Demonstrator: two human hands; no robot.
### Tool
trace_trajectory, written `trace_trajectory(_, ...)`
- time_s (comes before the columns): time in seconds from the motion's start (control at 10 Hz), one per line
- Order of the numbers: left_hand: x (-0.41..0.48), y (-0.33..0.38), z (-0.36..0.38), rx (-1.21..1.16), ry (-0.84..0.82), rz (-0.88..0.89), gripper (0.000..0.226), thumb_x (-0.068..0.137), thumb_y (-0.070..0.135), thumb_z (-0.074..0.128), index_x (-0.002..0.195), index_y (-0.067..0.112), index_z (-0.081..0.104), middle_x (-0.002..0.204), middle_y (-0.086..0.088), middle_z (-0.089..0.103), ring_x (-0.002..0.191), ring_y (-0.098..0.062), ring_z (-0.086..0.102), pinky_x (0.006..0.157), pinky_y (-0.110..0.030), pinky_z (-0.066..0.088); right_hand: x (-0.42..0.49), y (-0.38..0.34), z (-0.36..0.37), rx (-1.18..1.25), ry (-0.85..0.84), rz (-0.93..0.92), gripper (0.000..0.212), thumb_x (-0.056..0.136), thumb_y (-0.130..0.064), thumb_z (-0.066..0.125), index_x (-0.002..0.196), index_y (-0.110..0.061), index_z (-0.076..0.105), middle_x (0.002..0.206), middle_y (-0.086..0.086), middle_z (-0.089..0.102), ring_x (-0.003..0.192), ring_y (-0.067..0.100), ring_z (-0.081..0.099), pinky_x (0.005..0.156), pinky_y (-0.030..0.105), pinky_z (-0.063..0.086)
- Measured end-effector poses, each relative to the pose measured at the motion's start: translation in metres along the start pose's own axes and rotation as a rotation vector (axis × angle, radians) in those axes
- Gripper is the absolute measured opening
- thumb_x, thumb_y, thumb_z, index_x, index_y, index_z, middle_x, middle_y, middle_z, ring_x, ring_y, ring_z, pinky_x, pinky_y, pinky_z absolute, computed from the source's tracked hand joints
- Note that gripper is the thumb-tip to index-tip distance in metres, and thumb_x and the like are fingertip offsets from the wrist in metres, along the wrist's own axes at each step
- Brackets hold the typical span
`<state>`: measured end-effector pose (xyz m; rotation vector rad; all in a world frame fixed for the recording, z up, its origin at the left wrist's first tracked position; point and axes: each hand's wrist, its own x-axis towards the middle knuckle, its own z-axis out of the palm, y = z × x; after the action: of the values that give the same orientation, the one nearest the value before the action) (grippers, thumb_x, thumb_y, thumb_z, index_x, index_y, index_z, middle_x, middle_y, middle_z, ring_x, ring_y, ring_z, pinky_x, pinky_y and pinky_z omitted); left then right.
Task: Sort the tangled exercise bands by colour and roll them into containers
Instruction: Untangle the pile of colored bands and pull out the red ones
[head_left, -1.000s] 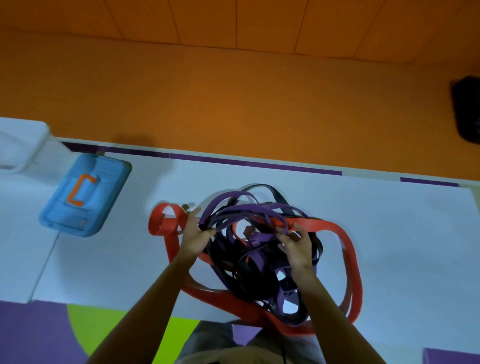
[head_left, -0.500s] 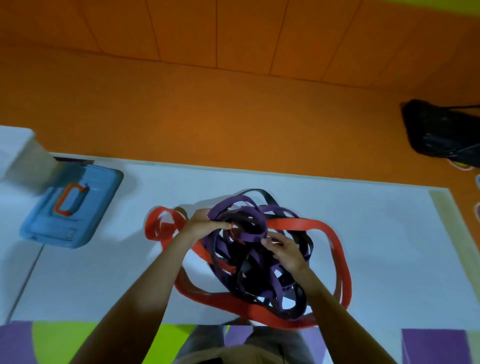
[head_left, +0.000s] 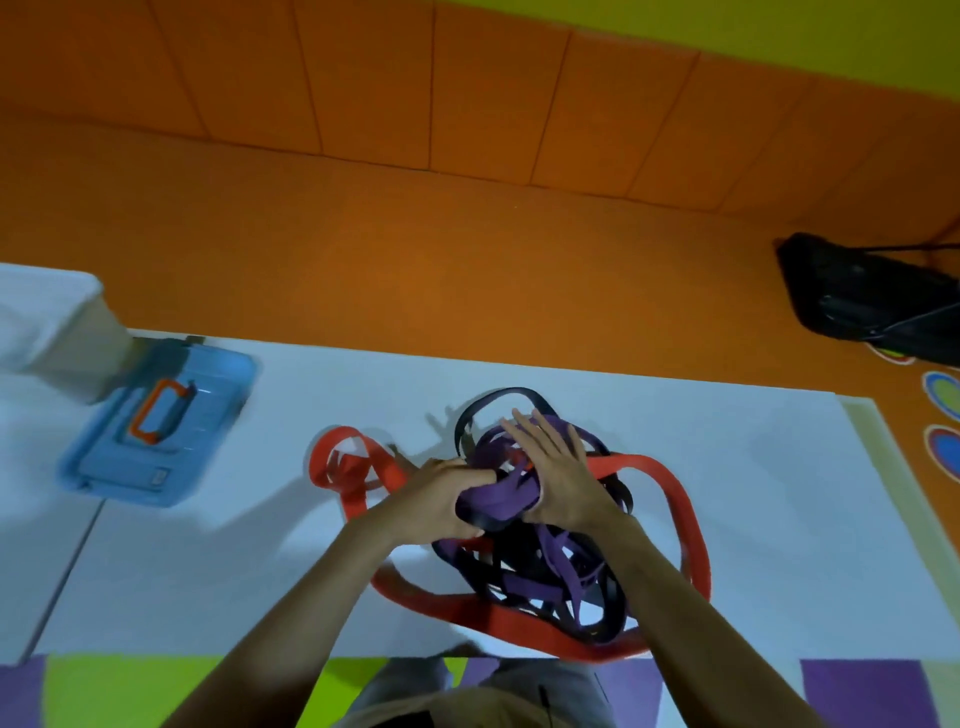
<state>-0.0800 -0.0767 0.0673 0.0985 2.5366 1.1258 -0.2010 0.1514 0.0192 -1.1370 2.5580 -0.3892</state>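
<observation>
A tangle of exercise bands lies on the white table in front of me. A red band loops round the outside, with a twisted end at the left. Purple bands and black bands are knotted in the middle. My left hand grips a bunch of purple band on top of the tangle. My right hand lies over the same bunch from the right, fingers straight and spread, palm pressing against it.
A blue plastic case with an orange handle lies at the table's left. A white box stands behind it. A black bag sits on the orange floor at the far right. Coloured mats border the table's near edge.
Both hands have come together on top of the tangle. The left hand now holds gathered purple band, and the right hand's fingers have straightened over it. The camera has tilted upward.
</observation>
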Motion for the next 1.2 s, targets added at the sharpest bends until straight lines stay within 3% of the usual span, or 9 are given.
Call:
trace_trajectory(0.1,-0.006,-0.005,-0.001,0.06,-0.01,0.018,0.055,0.087,0.033,0.082,0.134,0.012,0.063,0.129,-0.016,0.067,0.122,-0.031,0.057,0.105,-0.037,0.04,-0.014,0.018,0.009,0.129,0.072,0.008,0.062,0.076,-0.036,0.077,0.135,-0.029,0.063,0.133,-0.012,0.068,0.13,0.016,0.061,0.118,0.029,0.033)
trace_trajectory(0.2,-0.011,-0.025,0.009,0.151,0.037,0.032,0.041,0.082,0.044,0.082,0.112,0.026,0.06,0.091,0.009,0.063,0.089,-0.02,0.057,0.087,-0.037,0.042,-0.035,0.014,0.011,0.229,0.057,0.114,0.025,0.075,-0.025,0.075,0.1,-0.025,0.071,0.088,-0.019,0.071,0.075,0.003,0.062,0.07,0.029,0.051)
trace_trajectory(0.3,-0.009,-0.031,0.014,0.236,0.002,-0.022,0.063,0.078,0.049,0.079,0.132,0.035,0.05,0.098,0.016,0.059,0.093,-0.016,0.056,0.098,-0.041,0.041,-0.047,0.003,0.015,0.213,0.075,0.156,0.016,0.078,-0.031,0.067,0.092,-0.027,0.062,0.074,-0.013,0.064,0.065,0.011,0.059,0.062,0.033,0.051)
trace_trajectory(0.4,0.0,-0.018,0.011,0.178,-0.045,-0.038,0.099,0.068,0.071,0.077,0.151,0.048,0.026,0.145,0.013,0.055,0.131,-0.019,0.052,0.119,-0.051,0.025,-0.044,-0.007,0.01,0.244,0.16,0.137,0.038,0.082,-0.037,0.063,0.119,-0.03,0.065,0.097,-0.014,0.073,0.086,0.009,0.067,0.076,0.028,0.055)
trace_trajectory(0.5,0.019,0.009,0.008,0.127,0.043,0.093,0.099,0.069,0.071,0.078,0.151,0.045,0.029,0.148,0.014,0.055,0.135,-0.012,0.049,0.12,-0.04,0.027,-0.031,-0.022,-0.008,0.298,0.276,0.097,0.033,0.083,-0.025,0.069,0.116,-0.022,0.064,0.098,-0.009,0.072,0.086,0.013,0.066,0.075,0.027,0.053)
trace_trajectory(0.6,0.04,0.027,0.002,0.143,0.179,0.113,0.073,0.079,0.045,0.081,0.141,0.032,0.042,0.115,0.004,0.071,0.103,-0.02,0.067,0.085,-0.028,0.048,-0.017,-0.028,-0.027,0.366,0.361,0.088,0.026,0.083,-0.018,0.071,0.107,-0.021,0.062,0.091,-0.01,0.069,0.078,0.012,0.063,0.069,0.033,0.052)
trace_trajectory(0.8,0.057,0.039,-0.031,-0.426,0.226,0.053,0.036,0.086,0.004,0.07,0.116,0.021,0.06,0.106,0.006,0.073,0.093,-0.008,0.071,0.082,-0.021,0.054,-0.003,-0.011,-0.054,0.655,0.096,0.249,0.035,0.084,-0.039,0.085,0.112,-0.041,0.065,0.099,-0.017,0.066,0.089,0.004,0.067,0.082,0.028,0.051)
trace_trajectory(1.0,0.063,0.033,-0.046,-0.414,0.159,0.045,0.032,0.089,0.004,0.069,0.117,0.021,0.064,0.11,0.006,0.073,0.102,-0.011,0.07,0.091,-0.026,0.053,0.011,0.004,-0.072,0.754,-0.253,0.322,0.027,0.086,-0.036,0.086,0.105,-0.019,0.078,0.097,-0.002,0.081,0.095,0.017,0.077,0.097,0.038,0.057)
trace_trajectory(1.2,0.066,0.018,-0.052,-0.137,0.09,-0.028,0.055,0.08,0.025,0.081,0.127,0.029,0.053,0.108,0.008,0.067,0.1,-0.018,0.067,0.086,-0.036,0.054,0.03,-0.018,-0.108,0.705,-0.164,0.321,0.025,0.099,-0.025,0.071,0.078,-0.012,0.067,0.054,-0.014,0.059,0.049,0.004,0.054,0.056,0.016,0.04)
